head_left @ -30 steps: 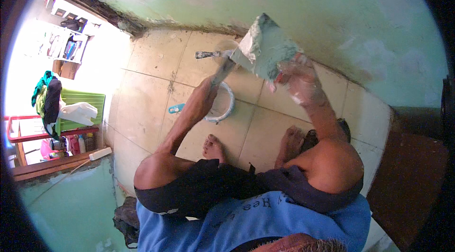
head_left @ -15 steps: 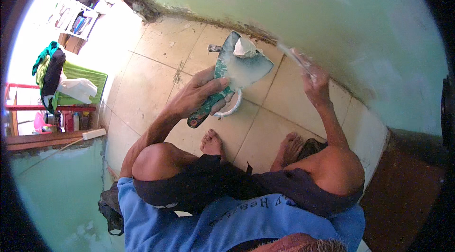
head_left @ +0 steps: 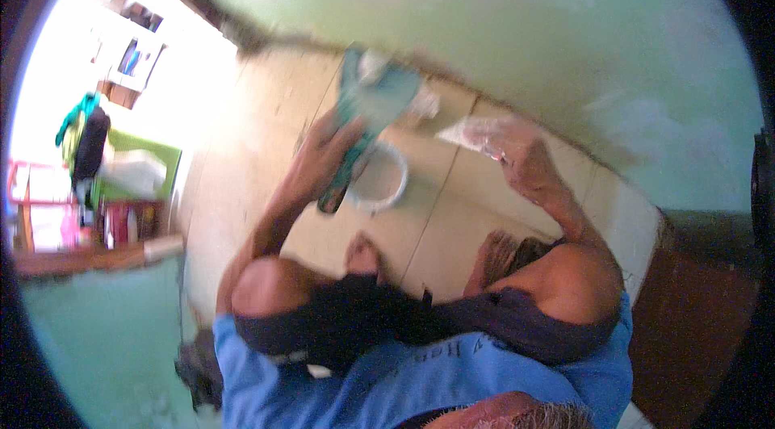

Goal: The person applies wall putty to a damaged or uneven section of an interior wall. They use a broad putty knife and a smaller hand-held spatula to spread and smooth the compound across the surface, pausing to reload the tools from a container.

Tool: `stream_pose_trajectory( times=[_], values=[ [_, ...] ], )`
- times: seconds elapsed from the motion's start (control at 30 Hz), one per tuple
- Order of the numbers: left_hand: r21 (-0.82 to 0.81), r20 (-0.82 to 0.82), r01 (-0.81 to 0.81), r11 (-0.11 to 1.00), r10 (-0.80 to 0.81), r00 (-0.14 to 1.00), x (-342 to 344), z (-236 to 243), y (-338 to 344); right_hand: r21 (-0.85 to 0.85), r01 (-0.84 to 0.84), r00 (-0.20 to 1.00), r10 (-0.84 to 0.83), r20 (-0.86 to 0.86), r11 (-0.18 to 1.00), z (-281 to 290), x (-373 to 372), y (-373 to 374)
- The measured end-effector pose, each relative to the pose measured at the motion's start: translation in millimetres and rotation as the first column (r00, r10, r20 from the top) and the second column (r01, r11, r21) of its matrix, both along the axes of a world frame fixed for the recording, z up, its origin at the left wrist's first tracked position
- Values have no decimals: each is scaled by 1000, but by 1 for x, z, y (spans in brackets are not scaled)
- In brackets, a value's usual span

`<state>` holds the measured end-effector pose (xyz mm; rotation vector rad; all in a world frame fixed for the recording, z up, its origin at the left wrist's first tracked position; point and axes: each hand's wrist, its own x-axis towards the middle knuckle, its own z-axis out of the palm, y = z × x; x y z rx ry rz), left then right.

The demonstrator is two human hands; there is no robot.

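My left hand (head_left: 323,159) is closed round the handle of a green, paint-worn trowel (head_left: 383,102), its wide blade facing up. A lump of white putty (head_left: 371,67) sits near the blade's far edge. Another white clump (head_left: 425,104) shows at the blade's right corner; blur hides whether it touches. To the right, my right hand (head_left: 529,164) grips a putty knife (head_left: 462,133), smeared by motion, its pale blade pointing left toward the trowel. Below the trowel stands a round white bucket (head_left: 378,208) on the floor, partly covered by my left hand and the trowel handle.
A green-painted wall (head_left: 517,33) rises beyond the tiled floor (head_left: 266,130). My bare feet rest just behind the bucket. At left are a green plastic basket (head_left: 169,159) with clothes (head_left: 89,138) and a low ledge (head_left: 97,258). A dark brown panel (head_left: 694,332) stands at right.
The trowel has shifted left, uncovering more of the bucket. My right hand has come lower, and the knife now points left toward the trowel. A white clump appears at the trowel's right corner.
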<state>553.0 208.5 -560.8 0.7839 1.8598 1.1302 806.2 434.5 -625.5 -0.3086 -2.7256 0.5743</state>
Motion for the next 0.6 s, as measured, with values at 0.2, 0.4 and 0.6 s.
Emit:
stream_pose_trajectory(
  times=[0.2, 0.4, 0.6],
  values=[
    [309, 81, -147, 940, 128, 988, -6, 47, 10, -856, -333, 849, -520, -91, -394, -47, 44, 71],
    [398, 108, 60, 915, -111, 988, -2, 90, 68, -853, -486, 457, -777, -433, 189, 60, 134, 108],
    [370, 269, 156, 916, -266, 926, 42, 114, 72, -359, 312, 371, -461, -806, 880, 292, 125, 120]
  ],
)
